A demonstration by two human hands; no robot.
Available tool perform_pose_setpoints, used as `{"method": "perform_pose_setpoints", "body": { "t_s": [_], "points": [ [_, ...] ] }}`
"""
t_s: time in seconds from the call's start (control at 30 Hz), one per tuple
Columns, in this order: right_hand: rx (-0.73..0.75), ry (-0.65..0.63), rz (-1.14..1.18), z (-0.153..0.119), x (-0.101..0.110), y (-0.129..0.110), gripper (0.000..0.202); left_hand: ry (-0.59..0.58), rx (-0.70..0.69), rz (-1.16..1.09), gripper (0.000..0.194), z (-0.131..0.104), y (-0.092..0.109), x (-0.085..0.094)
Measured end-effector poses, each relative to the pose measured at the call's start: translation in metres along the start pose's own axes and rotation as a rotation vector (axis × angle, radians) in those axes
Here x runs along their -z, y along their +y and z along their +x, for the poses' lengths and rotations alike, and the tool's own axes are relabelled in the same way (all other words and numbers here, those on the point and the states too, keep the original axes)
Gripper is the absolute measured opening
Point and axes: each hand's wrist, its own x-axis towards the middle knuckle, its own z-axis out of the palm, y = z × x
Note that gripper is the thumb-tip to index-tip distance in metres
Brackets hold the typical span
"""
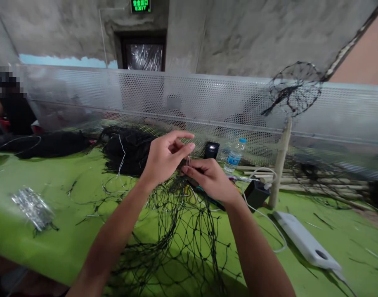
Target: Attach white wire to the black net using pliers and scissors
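A black net [179, 231] is spread over the green table [53, 231] at the lower centre of the frame, with its gathered top edge raised to the hands at centre. The left hand [166, 159] is held above that edge, thumb and forefinger pinched on the mesh, the remaining fingers loosely curled. The right hand [210, 177] is closed on the net just beside it, fingers pressed together. A bag of metal parts [32, 208] lies at the left, a water bottle [235, 156] stands right of centre, and a white power strip [306, 241] lies at the lower right.
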Motion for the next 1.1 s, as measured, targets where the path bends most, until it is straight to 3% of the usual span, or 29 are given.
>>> {"method": "perform_pose_setpoints", "body": {
  "t_s": [0.13, 0.3, 0.37, 0.57, 0.67, 0.83, 1.1],
  "points": [
    [0.032, -0.079, -0.024, -0.002, 0.007, -0.003, 0.051, -0.229, 0.122, -0.131, 0.024, 0.006, -0.003, 0.012],
    [0.021, -0.090, -0.042, -0.002, 0.006, 0.000, 0.047, -0.349, 0.131, -0.143, 0.033, 0.009, -0.008, 0.017],
    [0.022, -0.055, -0.075, -0.002, 0.004, 0.002, 0.047, -0.325, 0.088, -0.103, 0.032, 0.008, -0.008, 0.015],
    [0.045, 0.092, -0.176, -0.004, -0.001, -0.002, 0.046, -0.095, -0.013, 0.011, 0.031, 0.002, 0.001, 0.003],
    [0.083, 0.103, -0.159, -0.007, 0.000, -0.009, 0.047, -0.124, 0.000, -0.048, 0.023, 0.001, 0.007, 0.005],
    [0.085, 0.032, -0.097, -0.011, -0.001, -0.017, 0.049, -0.338, 0.112, -0.139, 0.017, 0.002, 0.013, 0.021],
    [0.125, 0.181, -0.134, -0.010, -0.012, -0.019, 0.048, -0.099, -0.019, -0.002, 0.010, -0.006, 0.024, 0.016]
  ]
}}
